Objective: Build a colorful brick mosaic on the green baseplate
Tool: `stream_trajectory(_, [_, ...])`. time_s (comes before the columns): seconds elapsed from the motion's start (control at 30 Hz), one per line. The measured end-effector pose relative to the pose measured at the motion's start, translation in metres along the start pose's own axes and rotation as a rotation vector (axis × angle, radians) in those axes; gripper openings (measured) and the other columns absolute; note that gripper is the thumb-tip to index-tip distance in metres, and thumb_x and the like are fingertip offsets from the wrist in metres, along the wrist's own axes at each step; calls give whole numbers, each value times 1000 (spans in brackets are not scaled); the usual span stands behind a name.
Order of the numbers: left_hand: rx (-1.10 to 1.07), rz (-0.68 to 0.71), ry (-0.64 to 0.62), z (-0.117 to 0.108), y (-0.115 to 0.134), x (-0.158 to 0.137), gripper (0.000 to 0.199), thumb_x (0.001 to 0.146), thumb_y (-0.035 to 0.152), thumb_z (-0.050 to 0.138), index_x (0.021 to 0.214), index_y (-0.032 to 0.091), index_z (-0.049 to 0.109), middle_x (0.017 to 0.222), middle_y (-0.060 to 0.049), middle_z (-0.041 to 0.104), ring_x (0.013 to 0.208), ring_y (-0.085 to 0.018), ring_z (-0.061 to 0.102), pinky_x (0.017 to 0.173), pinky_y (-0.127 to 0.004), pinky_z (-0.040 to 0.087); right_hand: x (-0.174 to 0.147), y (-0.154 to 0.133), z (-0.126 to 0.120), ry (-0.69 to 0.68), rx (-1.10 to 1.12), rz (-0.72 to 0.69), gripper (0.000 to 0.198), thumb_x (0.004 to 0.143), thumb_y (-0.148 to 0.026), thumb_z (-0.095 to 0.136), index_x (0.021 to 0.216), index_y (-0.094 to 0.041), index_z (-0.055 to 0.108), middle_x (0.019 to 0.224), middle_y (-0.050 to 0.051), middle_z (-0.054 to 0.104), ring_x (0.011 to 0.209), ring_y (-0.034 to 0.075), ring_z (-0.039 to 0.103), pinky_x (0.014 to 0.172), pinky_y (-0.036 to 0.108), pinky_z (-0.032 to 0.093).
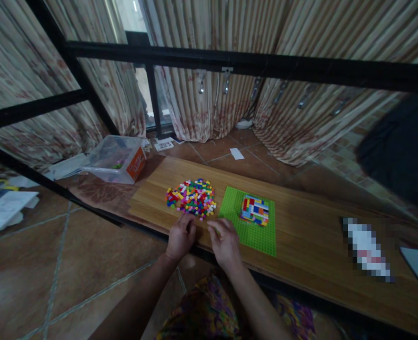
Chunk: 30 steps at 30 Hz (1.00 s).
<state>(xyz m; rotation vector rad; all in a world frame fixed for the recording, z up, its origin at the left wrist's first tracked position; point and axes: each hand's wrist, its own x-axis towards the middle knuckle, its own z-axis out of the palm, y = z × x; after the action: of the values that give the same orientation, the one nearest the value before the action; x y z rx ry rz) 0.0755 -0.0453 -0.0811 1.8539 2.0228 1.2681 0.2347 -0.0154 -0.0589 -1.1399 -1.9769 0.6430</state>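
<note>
A loose pile of small toy bricks (195,197) in many colours lies on the wooden board. My left hand (181,237) rests at the pile's near edge, its fingers curled in; whatever they may hold is hidden. Just right of it, my right hand (226,242) has thumb and fingers bent together in a pinch, too small to make out what is between them. Beside that hand lies a green studded baseplate (262,241), its near left part covered by the fingers. On the plate sits a block of multicoloured bricks (254,210), built up in a rough square.
A clear plastic box (124,163) with an orange label stands at the board's far left. The wooden board (308,236) stretches right, with a blurred-out item (368,250) on it. Black metal bars (265,66) cross ahead, before striped curtains (209,104). Papers (236,153) lie behind.
</note>
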Motion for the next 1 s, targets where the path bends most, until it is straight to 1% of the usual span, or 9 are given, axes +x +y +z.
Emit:
stream_trajectory(0.1, [-18, -2, -17, 0, 0, 0, 12, 87, 14, 49, 88, 21, 59, 81, -2, 64, 77, -16, 63, 72, -26, 50, 9, -5, 13, -102, -103, -49, 25, 96, -21, 49, 105, -22, 71, 97, 6, 67, 95, 21, 59, 84, 32, 46])
stream_trajectory(0.17, [-24, -13, -24, -1, 0, -1, 12, 88, 14, 49, 88, 21, 59, 82, -2, 64, 77, -16, 63, 72, -27, 49, 13, -5, 20, -146, -180, -60, 24, 96, -21, 48, 106, -22, 71, 96, 6, 67, 94, 22, 58, 84, 32, 45])
stream_trajectory(0.3, [-37, -29, -34, -2, 1, 0, 12, 89, 16, 48, 87, 21, 59, 83, -3, 64, 78, -16, 62, 73, -27, 49, 18, -5, 29, -182, -338, -58, 23, 97, -24, 47, 100, -25, 70, 92, 5, 65, 89, 21, 58, 81, 31, 43])
stream_trajectory(0.4, [-22, -36, -40, -2, 2, 0, 13, 90, 18, 48, 85, 21, 59, 81, -3, 64, 78, -16, 62, 73, -27, 49, 20, -5, 33, -203, -407, -36, 22, 98, -24, 47, 94, -24, 69, 90, 5, 64, 86, 21, 58, 78, 31, 42])
stream_trajectory(0.57, [-9, -31, -46, -4, 4, 1, 12, 90, 19, 48, 86, 21, 59, 84, -3, 65, 80, -17, 64, 76, -28, 51, 19, -7, 31, -231, -400, -14, 21, 98, -21, 47, 86, -22, 65, 87, 6, 65, 87, 22, 58, 78, 33, 40])
stream_trajectory(0.77, [45, 10, -18, -2, 0, 1, 13, 88, 16, 47, 89, 21, 59, 84, -3, 66, 80, -17, 65, 75, -28, 52, 10, -5, 24, -227, -327, -13, 16, 96, -16, 49, 87, -22, 61, 90, 5, 65, 86, 20, 59, 78, 31, 41])
stream_trajectory(1.0, [65, 46, 11, 0, -4, 1, 13, 88, 17, 47, 89, 20, 59, 84, -4, 68, 80, -17, 66, 74, -27, 52, 10, -12, 17, -293, -370, 5, 15, 93, -11, 49, 91, -20, 61, 93, 5, 66, 89, 21, 59, 79, 31, 42])
